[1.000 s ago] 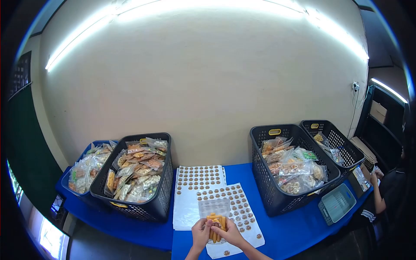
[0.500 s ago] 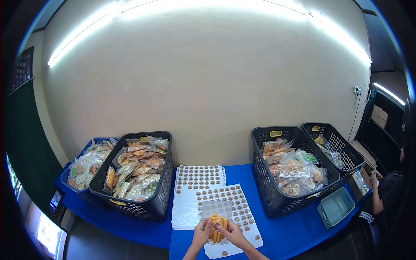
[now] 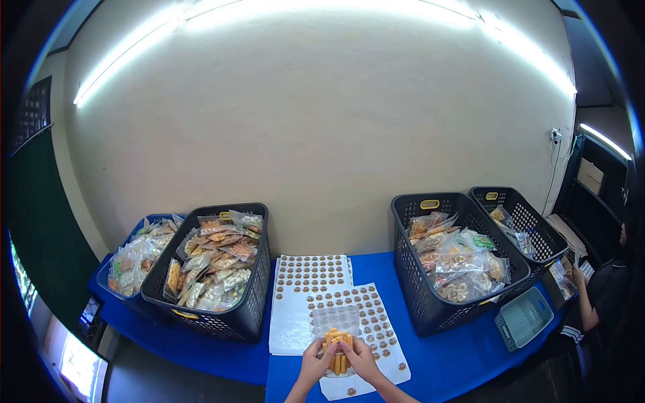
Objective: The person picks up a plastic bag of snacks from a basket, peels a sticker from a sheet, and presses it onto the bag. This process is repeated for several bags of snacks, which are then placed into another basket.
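A clear plastic bag of yellow-orange stick snacks (image 3: 339, 336) is held upright between my two hands, near the table's front edge. My left hand (image 3: 314, 363) grips its left side and my right hand (image 3: 361, 361) its right side. Both thumbs press on the front of the bag and hide part of it. Just below the bag lies a white sticker sheet (image 3: 384, 329) with rows of small round brown stickers. More sticker sheets (image 3: 287, 326) are stacked to its left, partly covered by the front sheet.
Dark baskets of packed snacks stand at left (image 3: 262, 295) and right (image 3: 420, 295). A blue basket (image 3: 111, 285) is at far left, another dark basket (image 3: 547, 238) at far right, near a grey-green tray (image 3: 504, 332). A co-worker (image 3: 601, 302) stands at the right edge.
My thumbs have closed in over the front of the bag, which stays in both hands. The co-worker's hands at right have shifted slightly. The whole view has moved a little.
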Demonstrator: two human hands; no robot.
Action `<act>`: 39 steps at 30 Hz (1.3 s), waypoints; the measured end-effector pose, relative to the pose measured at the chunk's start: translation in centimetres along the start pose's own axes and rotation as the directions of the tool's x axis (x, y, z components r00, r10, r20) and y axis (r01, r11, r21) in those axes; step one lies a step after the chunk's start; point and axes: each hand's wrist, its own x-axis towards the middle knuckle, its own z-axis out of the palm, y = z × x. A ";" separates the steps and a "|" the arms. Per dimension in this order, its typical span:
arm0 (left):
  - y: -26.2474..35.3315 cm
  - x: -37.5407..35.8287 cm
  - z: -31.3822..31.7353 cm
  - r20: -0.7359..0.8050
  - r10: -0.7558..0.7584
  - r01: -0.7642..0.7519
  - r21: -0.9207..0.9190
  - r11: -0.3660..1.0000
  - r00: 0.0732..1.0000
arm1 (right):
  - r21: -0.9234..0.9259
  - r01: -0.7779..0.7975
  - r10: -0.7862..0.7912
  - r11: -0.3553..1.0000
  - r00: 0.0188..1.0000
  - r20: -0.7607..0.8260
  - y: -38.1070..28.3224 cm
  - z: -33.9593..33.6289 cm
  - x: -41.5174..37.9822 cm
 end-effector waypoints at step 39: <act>4.7 1.8 2.7 -0.162 0.336 -0.348 -0.053 0.936 0.928 | 0.337 0.155 -0.083 0.929 0.972 -0.219 -6.3 -3.0 0.6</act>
